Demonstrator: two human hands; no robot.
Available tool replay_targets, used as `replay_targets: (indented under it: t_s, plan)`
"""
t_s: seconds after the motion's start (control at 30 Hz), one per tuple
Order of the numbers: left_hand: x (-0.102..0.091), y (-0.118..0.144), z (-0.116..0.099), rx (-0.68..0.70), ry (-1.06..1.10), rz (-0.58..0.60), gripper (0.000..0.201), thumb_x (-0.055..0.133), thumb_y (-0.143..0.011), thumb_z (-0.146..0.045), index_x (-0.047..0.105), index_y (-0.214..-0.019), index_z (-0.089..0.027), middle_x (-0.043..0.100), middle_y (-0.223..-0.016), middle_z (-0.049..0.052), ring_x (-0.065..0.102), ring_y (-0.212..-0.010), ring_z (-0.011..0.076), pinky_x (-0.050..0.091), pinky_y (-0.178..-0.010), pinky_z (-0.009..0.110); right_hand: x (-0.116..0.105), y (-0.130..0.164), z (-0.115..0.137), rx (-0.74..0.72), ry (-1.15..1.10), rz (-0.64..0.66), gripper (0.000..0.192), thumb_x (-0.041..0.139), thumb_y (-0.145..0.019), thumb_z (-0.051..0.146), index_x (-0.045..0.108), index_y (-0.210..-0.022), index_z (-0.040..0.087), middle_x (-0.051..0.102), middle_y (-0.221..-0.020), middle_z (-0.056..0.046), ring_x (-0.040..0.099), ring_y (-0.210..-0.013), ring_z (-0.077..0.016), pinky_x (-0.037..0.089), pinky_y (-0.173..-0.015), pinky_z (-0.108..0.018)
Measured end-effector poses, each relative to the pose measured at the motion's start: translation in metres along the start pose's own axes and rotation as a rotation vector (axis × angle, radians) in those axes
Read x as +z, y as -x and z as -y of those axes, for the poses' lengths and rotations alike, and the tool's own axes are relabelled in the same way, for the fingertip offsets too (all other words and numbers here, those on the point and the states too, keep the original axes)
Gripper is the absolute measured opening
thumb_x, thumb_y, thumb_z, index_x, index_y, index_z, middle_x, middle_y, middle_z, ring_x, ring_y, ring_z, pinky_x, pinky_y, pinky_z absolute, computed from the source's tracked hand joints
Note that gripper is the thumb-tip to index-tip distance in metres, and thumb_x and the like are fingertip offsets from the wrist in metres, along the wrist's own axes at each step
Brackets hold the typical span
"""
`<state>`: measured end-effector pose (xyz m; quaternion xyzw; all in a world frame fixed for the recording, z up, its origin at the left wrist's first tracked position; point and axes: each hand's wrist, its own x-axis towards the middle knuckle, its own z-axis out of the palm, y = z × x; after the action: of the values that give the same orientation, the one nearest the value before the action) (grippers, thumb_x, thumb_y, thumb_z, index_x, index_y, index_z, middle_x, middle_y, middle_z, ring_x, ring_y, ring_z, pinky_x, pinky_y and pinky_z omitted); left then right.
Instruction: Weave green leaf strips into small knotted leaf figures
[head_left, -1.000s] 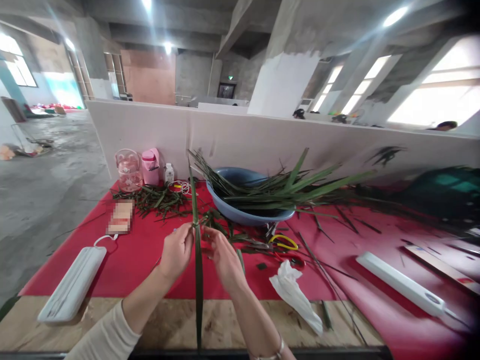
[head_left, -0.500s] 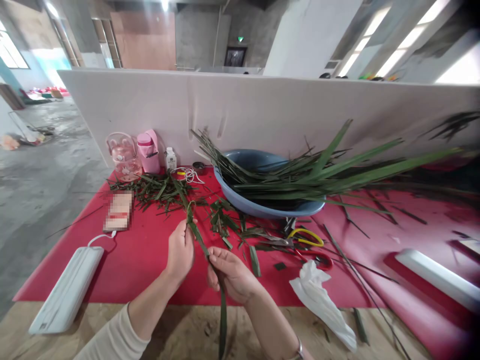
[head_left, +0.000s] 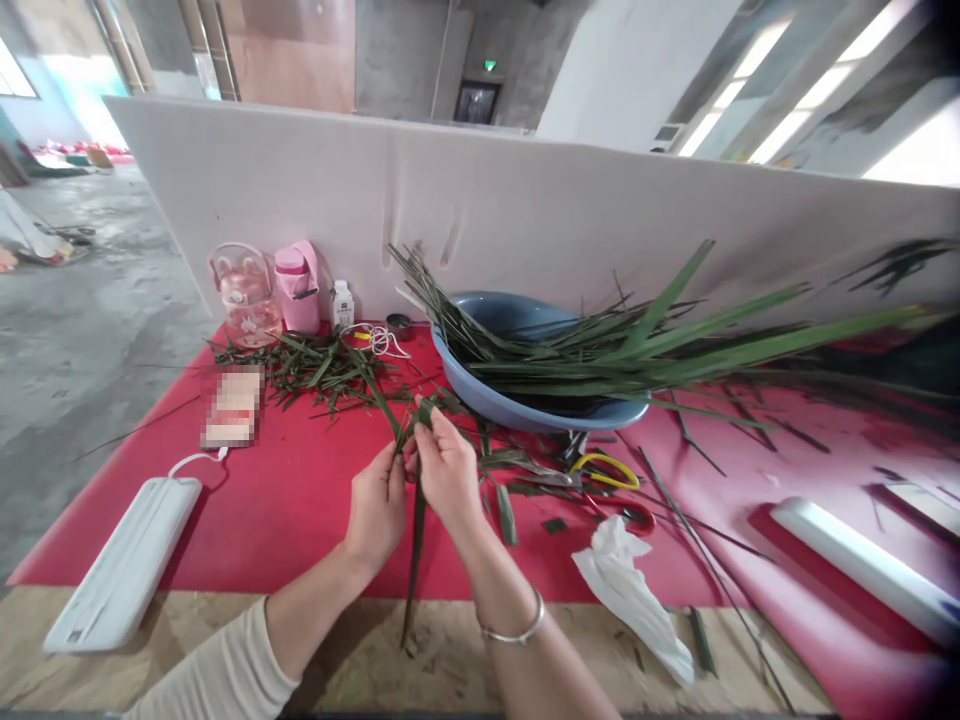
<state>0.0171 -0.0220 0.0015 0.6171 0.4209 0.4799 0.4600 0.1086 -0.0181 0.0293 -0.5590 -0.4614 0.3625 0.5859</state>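
A long green leaf strip (head_left: 416, 540) is pinched between my two hands over the red table covering, its tail hanging toward the front edge. My left hand (head_left: 379, 505) is closed on the strip near a knotted or folded part. Close beside it, my right hand (head_left: 448, 465) grips a folded bit of the same leaf between thumb and fingers. The fingers partly hide the fold. Beyond my hands, a blue basin (head_left: 480, 395) holds many long green leaves (head_left: 570, 365). A heap of leaf scraps (head_left: 322, 370) lies to the left.
Yellow-handled scissors (head_left: 607, 470), red-handled scissors (head_left: 634, 515) and crumpled white tissue (head_left: 630, 590) lie on the right. At left are a white power bank (head_left: 124, 565) and a blurred-out phone (head_left: 234, 405). Pink bottles (head_left: 298, 290) stand against the white panel (head_left: 300, 190).
My right hand has moved up and left, away from the strip's lower length to beside my left hand, folding the leaf there. The view has tilted slightly downward.
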Motion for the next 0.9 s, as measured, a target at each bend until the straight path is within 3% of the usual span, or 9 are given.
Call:
replay_targets:
  t_s: [0.07,0.17,0.27,0.37,0.5,0.6,0.73,0.8,0.9]
  plan:
    - [-0.001,0.001,0.004,-0.002,-0.011,-0.005,0.032,0.037,-0.082,-0.028,0.057,-0.104,-0.016,0.065,-0.084,0.006,0.058,-0.071,0.0145,0.045,-0.068,0.025,0.006,0.001,-0.008,-0.133,0.369,-0.066,0.035,0.040,-0.082,0.028,0.054,-0.112,0.019,0.065,-0.080,-0.007,0.061,-0.067,-0.0181,0.049,-0.064,-0.031]
    - [-0.002,0.002,0.011,-0.003,-0.051,-0.021,0.032,0.037,-0.082,-0.028,0.058,-0.104,-0.016,0.066,-0.084,0.007,0.060,-0.073,0.0163,0.045,-0.068,0.027,0.009,0.003,-0.018,-0.222,0.710,-0.061,0.040,0.032,-0.083,0.021,0.051,-0.117,0.013,0.060,-0.108,-0.013,0.057,-0.097,-0.0232,0.044,-0.083,-0.036]
    - [-0.003,0.001,0.015,-0.024,-0.060,-0.056,0.030,0.038,-0.081,-0.027,0.059,-0.099,-0.015,0.065,-0.078,0.006,0.059,-0.072,0.0165,0.045,-0.066,0.026,0.009,0.004,-0.023,-0.204,0.860,-0.004,0.044,0.029,-0.081,0.015,0.044,-0.122,0.007,0.056,-0.113,-0.017,0.055,-0.101,-0.0237,0.043,-0.084,-0.035]
    - [-0.003,0.000,0.017,-0.057,-0.069,-0.085,0.029,0.038,-0.081,-0.028,0.060,-0.093,-0.013,0.063,-0.067,0.004,0.057,-0.065,0.0153,0.043,-0.061,0.024,0.008,0.007,-0.020,-0.114,0.902,-0.022,0.044,0.031,-0.079,0.013,0.046,-0.120,0.005,0.061,-0.101,-0.018,0.058,-0.092,-0.0248,0.044,-0.078,-0.035]
    - [-0.003,0.000,0.018,-0.072,-0.071,-0.049,0.026,0.037,-0.081,-0.026,0.059,-0.089,-0.014,0.060,-0.065,0.002,0.055,-0.061,0.0131,0.040,-0.058,0.022,0.006,0.008,-0.011,0.020,0.562,-0.059,0.037,0.039,-0.077,0.017,0.053,-0.111,0.012,0.064,-0.070,-0.008,0.059,-0.064,-0.0183,0.046,-0.061,-0.029]
    - [-0.002,0.001,0.019,-0.092,-0.043,-0.032,0.025,0.037,-0.081,-0.027,0.058,-0.080,-0.015,0.057,-0.060,0.000,0.050,-0.055,0.0103,0.037,-0.054,0.020,0.000,0.006,0.001,0.169,-0.009,0.047,0.038,0.043,-0.075,0.021,0.049,-0.112,0.019,0.049,-0.049,0.006,0.039,-0.035,-0.0082,0.034,-0.037,-0.021]
    - [-0.002,-0.001,0.019,-0.202,0.072,-0.068,0.029,0.040,-0.079,-0.034,0.054,-0.062,-0.015,0.047,-0.049,-0.004,0.038,-0.042,0.0064,0.030,-0.044,0.018,-0.015,0.009,0.012,0.267,-0.557,0.220,0.033,0.053,-0.072,0.025,0.052,-0.104,0.020,0.044,-0.048,0.008,0.029,-0.031,-0.0032,0.024,-0.033,-0.016]
    - [-0.003,-0.004,0.017,-0.264,0.192,-0.090,0.028,0.041,-0.078,-0.036,0.055,-0.066,-0.015,0.048,-0.050,-0.004,0.036,-0.039,0.0057,0.027,-0.040,0.018,-0.025,0.016,0.010,0.273,-0.627,0.318,0.021,0.057,-0.071,0.026,0.058,-0.091,0.019,0.046,-0.047,0.007,0.032,-0.033,-0.0031,0.024,-0.034,-0.016]
    - [-0.007,-0.009,0.008,-0.256,0.302,-0.161,0.026,0.043,-0.078,-0.036,0.056,-0.074,-0.015,0.055,-0.055,-0.002,0.041,-0.040,0.0062,0.032,-0.042,0.018,-0.040,0.029,0.001,0.324,-0.505,0.496,0.014,0.059,-0.072,0.027,0.062,-0.079,0.016,0.053,-0.048,0.002,0.042,-0.038,-0.0054,0.030,-0.040,-0.018]
